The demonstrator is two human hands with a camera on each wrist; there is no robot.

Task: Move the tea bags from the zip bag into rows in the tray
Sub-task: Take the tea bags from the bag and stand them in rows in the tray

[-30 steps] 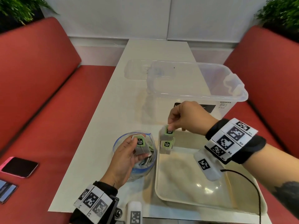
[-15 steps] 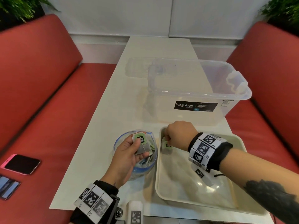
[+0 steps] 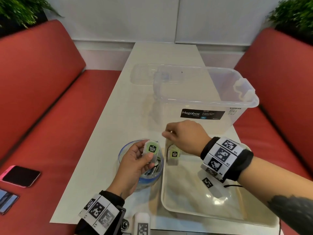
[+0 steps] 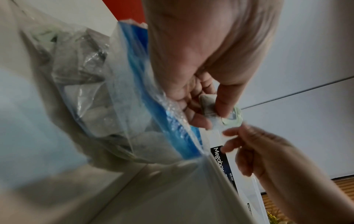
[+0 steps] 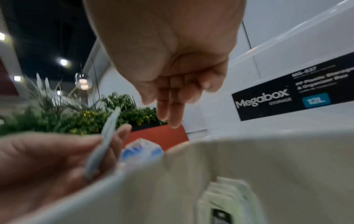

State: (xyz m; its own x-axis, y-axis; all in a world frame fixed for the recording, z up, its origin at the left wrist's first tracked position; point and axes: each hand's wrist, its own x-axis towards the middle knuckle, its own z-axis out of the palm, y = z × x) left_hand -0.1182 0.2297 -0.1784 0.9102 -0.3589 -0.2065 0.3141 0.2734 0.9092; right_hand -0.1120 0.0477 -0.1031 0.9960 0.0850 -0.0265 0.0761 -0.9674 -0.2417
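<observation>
My left hand (image 3: 149, 156) pinches one tea bag (image 3: 151, 148) with a green label between thumb and fingers, just above the open blue-rimmed zip bag (image 3: 144, 177), which holds more tea bags. In the left wrist view the same tea bag (image 4: 207, 106) sits in that pinch. A few tea bags (image 3: 173, 155) stand together in the far-left corner of the cream tray (image 3: 163, 192). My right hand (image 3: 166, 134) hovers over that corner with loose fingers (image 5: 170, 112) and holds nothing. Its fingertips are close to the left hand's tea bag (image 5: 107, 136).
A clear Megabox storage box (image 3: 203, 114) stands right behind the tray, with its lid (image 3: 144, 73) lying farther back. Two phones (image 3: 20, 175) lie on the red bench at the left. Red benches flank the narrow white table (image 3: 105, 133).
My right hand lowered its tea bag into the tray's far-left corner, let go, and rose empty toward the left hand. The left hand kept its tea bag over the zip bag.
</observation>
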